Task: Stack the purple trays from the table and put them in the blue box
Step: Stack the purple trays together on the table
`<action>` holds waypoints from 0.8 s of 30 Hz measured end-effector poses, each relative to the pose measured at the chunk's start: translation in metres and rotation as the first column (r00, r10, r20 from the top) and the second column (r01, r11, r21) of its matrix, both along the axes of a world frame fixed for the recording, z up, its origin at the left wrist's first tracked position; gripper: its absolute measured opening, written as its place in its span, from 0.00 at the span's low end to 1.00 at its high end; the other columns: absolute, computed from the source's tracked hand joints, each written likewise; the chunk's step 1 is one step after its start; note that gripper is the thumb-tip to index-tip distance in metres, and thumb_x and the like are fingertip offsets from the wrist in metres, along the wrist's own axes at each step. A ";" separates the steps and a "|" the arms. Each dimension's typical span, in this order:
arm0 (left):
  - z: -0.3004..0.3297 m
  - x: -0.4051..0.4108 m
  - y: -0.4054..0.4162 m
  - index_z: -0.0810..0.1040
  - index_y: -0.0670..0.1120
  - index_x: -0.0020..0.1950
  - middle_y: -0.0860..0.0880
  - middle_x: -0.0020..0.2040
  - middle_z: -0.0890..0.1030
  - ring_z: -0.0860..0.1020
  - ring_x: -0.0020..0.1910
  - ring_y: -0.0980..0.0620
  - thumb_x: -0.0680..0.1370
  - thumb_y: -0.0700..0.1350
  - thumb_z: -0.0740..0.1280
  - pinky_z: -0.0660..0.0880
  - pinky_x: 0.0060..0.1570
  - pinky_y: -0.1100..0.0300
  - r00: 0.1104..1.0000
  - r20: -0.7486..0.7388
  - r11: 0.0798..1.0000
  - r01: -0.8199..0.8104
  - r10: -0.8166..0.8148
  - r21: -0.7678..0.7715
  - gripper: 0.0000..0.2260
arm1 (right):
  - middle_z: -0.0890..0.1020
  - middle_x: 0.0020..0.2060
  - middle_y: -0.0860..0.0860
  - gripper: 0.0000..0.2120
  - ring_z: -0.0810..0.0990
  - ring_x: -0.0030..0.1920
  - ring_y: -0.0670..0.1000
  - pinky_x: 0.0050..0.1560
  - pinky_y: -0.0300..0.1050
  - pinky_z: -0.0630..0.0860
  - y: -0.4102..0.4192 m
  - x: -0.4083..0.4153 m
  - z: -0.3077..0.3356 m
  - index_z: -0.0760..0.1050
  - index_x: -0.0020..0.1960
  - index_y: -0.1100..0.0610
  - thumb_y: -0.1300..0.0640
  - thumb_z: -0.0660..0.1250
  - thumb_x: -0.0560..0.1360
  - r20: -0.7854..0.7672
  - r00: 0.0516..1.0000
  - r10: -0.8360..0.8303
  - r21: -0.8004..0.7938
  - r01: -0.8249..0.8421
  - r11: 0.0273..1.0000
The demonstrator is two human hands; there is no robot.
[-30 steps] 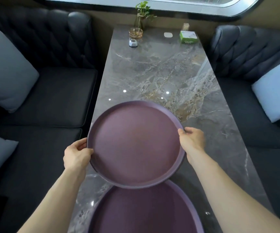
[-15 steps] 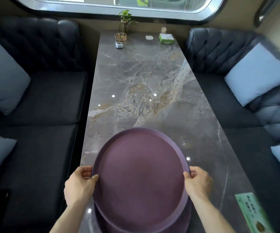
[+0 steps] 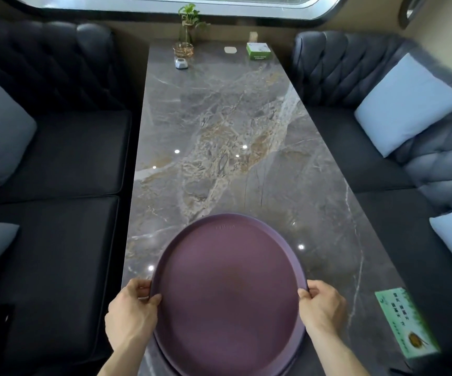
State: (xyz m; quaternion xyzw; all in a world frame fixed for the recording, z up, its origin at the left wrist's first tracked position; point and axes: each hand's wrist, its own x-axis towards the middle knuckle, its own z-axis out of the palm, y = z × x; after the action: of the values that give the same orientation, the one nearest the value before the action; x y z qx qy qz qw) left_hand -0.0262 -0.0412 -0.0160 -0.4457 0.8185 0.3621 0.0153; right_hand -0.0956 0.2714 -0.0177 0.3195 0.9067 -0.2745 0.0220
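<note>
At the near end of a marble table (image 3: 219, 137), a person's left hand (image 3: 131, 316) and right hand (image 3: 321, 308) clasp opposite rims of a round purple tray (image 3: 227, 294), held between them over a second tray (image 3: 162, 348) whose edge peeks out below. The stacking step appears nearly done; next, the pair likely needs lifting together toward the blue box, which is out of sight. Beside the right hand lies a green card (image 3: 406, 321). Farther off stand a green carton (image 3: 258, 51) and a small plant (image 3: 189, 20) beneath the window.
</note>
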 end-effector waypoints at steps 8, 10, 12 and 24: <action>-0.003 -0.002 -0.002 0.79 0.57 0.45 0.59 0.37 0.82 0.79 0.40 0.52 0.68 0.46 0.77 0.68 0.44 0.55 1.000 0.013 1.000 0.015 -0.014 -0.026 0.11 | 0.85 0.41 0.53 0.03 0.81 0.45 0.59 0.46 0.49 0.78 -0.001 0.001 0.003 0.84 0.44 0.57 0.63 0.74 0.71 0.032 0.999 0.013 -0.006 -0.013 1.000; -0.003 -0.003 -0.003 0.79 0.56 0.45 0.60 0.37 0.82 0.78 0.39 0.53 0.68 0.45 0.78 0.67 0.44 0.56 1.000 0.013 0.999 0.021 -0.020 -0.034 0.11 | 0.84 0.39 0.54 0.02 0.80 0.42 0.60 0.44 0.50 0.78 -0.002 0.002 0.005 0.83 0.41 0.59 0.64 0.73 0.71 0.033 0.999 0.036 0.017 -0.036 0.999; -0.004 -0.003 -0.004 0.79 0.56 0.45 0.59 0.37 0.82 0.78 0.39 0.53 0.68 0.45 0.78 0.66 0.43 0.57 0.999 0.019 0.999 0.030 -0.029 -0.033 0.11 | 0.83 0.37 0.55 0.04 0.78 0.39 0.59 0.39 0.48 0.77 -0.001 0.003 0.005 0.81 0.38 0.60 0.65 0.73 0.71 0.047 0.996 0.077 0.062 -0.080 0.995; -0.003 -0.006 -0.006 0.80 0.54 0.44 0.57 0.39 0.83 0.82 0.42 0.51 0.68 0.43 0.78 0.71 0.43 0.55 0.996 0.044 0.996 0.083 -0.081 -0.040 0.10 | 0.79 0.34 0.51 0.10 0.79 0.38 0.57 0.35 0.45 0.75 0.000 -0.004 0.017 0.70 0.36 0.53 0.56 0.70 0.72 0.287 0.944 0.162 0.202 -0.225 0.953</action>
State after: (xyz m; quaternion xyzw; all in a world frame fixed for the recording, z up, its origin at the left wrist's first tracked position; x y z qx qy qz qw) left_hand -0.0319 -0.0470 -0.0186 -0.4194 0.8431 0.3344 0.0383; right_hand -0.0994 0.2712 -0.0004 0.2629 0.9483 -0.1178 0.1334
